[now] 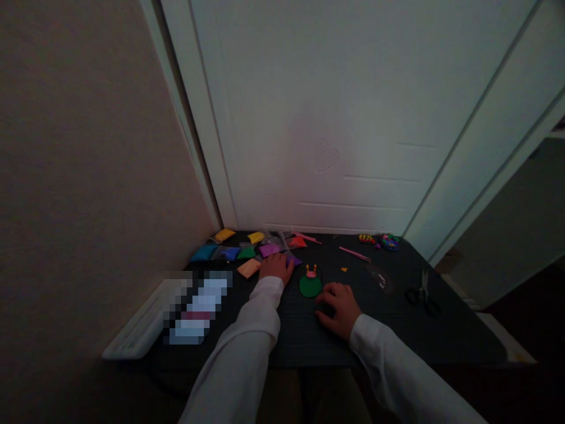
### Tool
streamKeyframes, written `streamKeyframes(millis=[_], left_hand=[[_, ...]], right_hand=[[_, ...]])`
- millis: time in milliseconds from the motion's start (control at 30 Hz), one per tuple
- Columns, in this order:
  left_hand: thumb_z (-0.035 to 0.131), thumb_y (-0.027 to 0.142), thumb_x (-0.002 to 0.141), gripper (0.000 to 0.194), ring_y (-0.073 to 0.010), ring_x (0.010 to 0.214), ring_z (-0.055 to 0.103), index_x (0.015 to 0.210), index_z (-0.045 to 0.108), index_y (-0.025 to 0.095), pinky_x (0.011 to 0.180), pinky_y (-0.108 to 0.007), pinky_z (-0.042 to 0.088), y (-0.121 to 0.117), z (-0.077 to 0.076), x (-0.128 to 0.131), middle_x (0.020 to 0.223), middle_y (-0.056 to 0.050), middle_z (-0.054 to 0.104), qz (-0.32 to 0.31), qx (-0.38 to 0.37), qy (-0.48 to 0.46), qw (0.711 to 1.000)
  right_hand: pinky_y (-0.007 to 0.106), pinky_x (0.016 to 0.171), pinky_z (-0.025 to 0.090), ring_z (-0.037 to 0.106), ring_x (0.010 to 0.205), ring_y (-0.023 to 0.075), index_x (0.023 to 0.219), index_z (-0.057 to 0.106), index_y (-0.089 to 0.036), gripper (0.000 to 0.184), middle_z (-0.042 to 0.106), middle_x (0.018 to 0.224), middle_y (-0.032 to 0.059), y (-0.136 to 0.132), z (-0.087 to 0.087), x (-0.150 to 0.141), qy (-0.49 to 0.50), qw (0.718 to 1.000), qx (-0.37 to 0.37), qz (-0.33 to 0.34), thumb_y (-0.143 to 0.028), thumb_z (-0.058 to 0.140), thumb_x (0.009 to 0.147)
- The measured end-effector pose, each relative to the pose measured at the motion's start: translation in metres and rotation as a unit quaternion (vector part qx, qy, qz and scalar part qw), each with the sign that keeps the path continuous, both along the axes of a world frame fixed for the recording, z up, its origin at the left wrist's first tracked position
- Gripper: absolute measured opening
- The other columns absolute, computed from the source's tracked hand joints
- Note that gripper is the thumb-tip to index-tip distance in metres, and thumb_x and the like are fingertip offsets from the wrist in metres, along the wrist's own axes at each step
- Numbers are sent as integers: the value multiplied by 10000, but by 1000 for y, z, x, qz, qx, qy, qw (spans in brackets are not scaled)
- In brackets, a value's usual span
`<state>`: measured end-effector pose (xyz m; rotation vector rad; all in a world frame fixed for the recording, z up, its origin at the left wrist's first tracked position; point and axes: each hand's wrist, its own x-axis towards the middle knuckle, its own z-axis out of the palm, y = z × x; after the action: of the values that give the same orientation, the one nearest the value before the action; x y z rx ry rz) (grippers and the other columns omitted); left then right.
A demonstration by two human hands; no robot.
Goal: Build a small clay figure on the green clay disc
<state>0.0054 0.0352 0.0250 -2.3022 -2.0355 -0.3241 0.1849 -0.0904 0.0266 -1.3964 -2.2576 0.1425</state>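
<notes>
My left hand lies at the near side of the coloured clay packets, fingers forward and thumb spread. Its fingertips touch or hover over a magenta packet; which, I cannot tell. A purple packet is beside the thumb, and a peach packet lies just left of the hand. My right hand rests on the table with loosely bent fingers and a gap between thumb and forefinger, holding nothing visible. Just beyond its fingertips lies a flat green clay disc, with a small pink piece bearing two orange stalks at its top.
Blue, green and yellow packets lie back left. Scissors lie right, near a clear plastic sheet and a pink tool. Small clay figures stand back right. A blurred-out panel lies left.
</notes>
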Motion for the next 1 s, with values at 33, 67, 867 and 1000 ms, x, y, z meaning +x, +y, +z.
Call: streamKeyframes(millis=[33,67,867,1000], left_hand=[[312,441,744,414,-244,953,432,943,524,146,786,-367,321,0,0,0,1004,-116,515,0,-1,0,1000],[314,440,743,415,-246,957,430,942,525,144,784,-370,321,-1,1,0,1003,-118,515,0,-2,-1,1000],[248,437,768,439,-230,932,434,922,524,133,781,-355,307,-15,6,0,982,-119,508,-2,45,-17,999],[236,478,756,477,-231,922,440,918,527,138,779,-356,311,-14,4,-2,971,-120,513,-5,45,-13,999]], right_hand=[[343,758,249,399,860,180,846,554,-254,223,447,899,28,0,0,0,-4,1000,-2,2,-348,533,645],[341,758,244,398,858,177,845,554,-257,217,445,898,26,0,-1,0,-9,1000,-3,5,-345,529,648],[348,751,260,436,859,176,830,571,-262,205,470,870,28,-15,-8,69,-62,992,11,-106,-359,492,668],[359,770,249,430,871,183,869,553,-244,222,471,913,43,-18,-6,66,-88,990,34,-109,-336,470,685]])
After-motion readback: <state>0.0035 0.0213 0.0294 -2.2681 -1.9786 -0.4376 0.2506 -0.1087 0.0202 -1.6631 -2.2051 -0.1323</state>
